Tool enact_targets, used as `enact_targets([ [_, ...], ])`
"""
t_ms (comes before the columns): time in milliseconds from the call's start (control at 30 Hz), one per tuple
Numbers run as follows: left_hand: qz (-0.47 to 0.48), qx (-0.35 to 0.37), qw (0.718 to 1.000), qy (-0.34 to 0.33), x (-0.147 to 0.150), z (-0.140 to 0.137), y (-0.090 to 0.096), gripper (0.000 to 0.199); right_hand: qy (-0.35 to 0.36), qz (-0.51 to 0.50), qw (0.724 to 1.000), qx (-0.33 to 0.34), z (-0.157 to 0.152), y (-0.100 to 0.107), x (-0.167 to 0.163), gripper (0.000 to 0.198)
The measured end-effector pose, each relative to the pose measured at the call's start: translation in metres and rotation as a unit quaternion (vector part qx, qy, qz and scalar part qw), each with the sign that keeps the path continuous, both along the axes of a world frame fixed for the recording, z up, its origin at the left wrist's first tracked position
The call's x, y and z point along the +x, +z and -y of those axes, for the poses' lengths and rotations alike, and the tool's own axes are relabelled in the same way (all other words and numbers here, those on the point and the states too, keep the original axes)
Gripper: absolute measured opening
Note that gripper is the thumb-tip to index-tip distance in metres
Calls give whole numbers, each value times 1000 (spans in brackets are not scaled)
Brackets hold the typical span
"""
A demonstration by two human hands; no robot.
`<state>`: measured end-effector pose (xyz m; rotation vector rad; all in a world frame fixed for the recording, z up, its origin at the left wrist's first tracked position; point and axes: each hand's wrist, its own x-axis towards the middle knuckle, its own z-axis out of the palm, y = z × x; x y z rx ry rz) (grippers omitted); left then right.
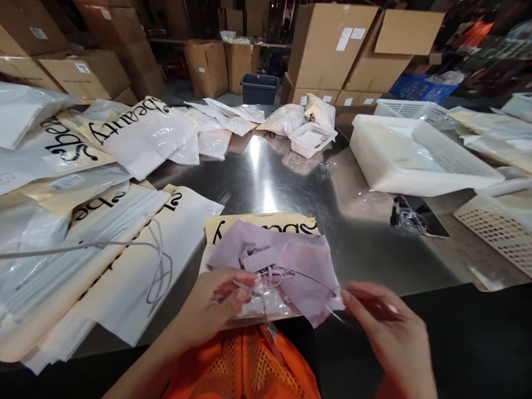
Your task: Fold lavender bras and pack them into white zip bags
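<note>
A lavender garment (301, 249) of thin fabric, with thin straps or cords bunched at its middle, lies over a printed plastic bag (218, 230) at the table's near edge. My left hand (220, 299) pinches the bunched part of the garment, where a clear loop shows. At the garment's right corner, my right hand (382, 318) is closed in a pinch on its edge. A thin dark line runs across the cloth toward those fingers. A small tag (271, 331) hangs below the left fingertips. What exactly lies between the fingertips is partly hidden.
Printed bags (141, 136) are piled along the left, with a grey cord (160, 260) across them. On the right stand a white tray (415, 160), a perforated basket (499, 227) and a phone (428, 216). A small basket (311, 138) sits farther back; cartons (328, 50) stand behind the table.
</note>
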<state>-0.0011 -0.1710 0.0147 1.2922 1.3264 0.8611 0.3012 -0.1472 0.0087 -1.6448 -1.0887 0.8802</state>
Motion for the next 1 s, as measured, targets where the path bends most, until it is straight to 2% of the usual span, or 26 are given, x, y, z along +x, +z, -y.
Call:
enact_targets([
  [67, -68, 28, 997, 25, -7, -4, -5, 37, -33, 41, 998, 25, 6, 5, 22, 36],
  [133, -196, 83, 975, 58, -10, -14, -11, 32, -29, 83, 995, 47, 12, 8, 41, 32],
  [200, -299, 162, 939, 51, -9, -25, -18, 29, 45, 100, 992, 65, 13, 12, 51, 25],
  [267, -353, 242, 904, -2, -4, -36, -22, 29, 189, 93, 975, 69, 7, 16, 46, 18],
  [367, -378, 289, 872, -116, 6, -47, -26, 36, 396, 113, 909, 66, -16, 19, 13, 14],
  [433, -370, 274, 872, -163, 13, -50, -28, 40, 476, 178, 858, 75, -37, 17, -20, 13],
  [533, -337, 254, 889, -178, 18, -50, -32, 49, 533, 288, 791, 85, -63, 9, -64, 6],
  [633, -322, 221, 905, -167, 15, -49, -33, 65, 547, 322, 768, 86, -72, 7, -78, 17],
  [700, -328, 187, 912, -162, 10, -49, -31, 66, 558, 274, 779, 83, -70, 9, -63, 16],
  [733, -335, 175, 911, -164, 7, -49, -30, 61, 554, 234, 794, 87, -68, 10, -49, 15],
  [800, -349, 163, 907, -173, 1, -49, -28, 47, 498, 136, 848, 118, -63, 10, -14, 21],
  [867, -351, 173, 904, -173, -8, -48, -27, 34, 351, 18, 919, 180, -58, 5, 25, 29],
  [900, -348, 183, 905, -166, -13, -48, -27, 28, 262, -40, 941, 209, -55, 1, 43, 35],
  [967, -325, 209, 912, -136, -24, -47, -25, 21, 120, -110, 960, 230, -49, -8, 72, 45],
  [1000, -310, 218, 918, -118, -30, -46, -24, 19, 82, -107, 966, 222, -46, -11, 81, 46],
])
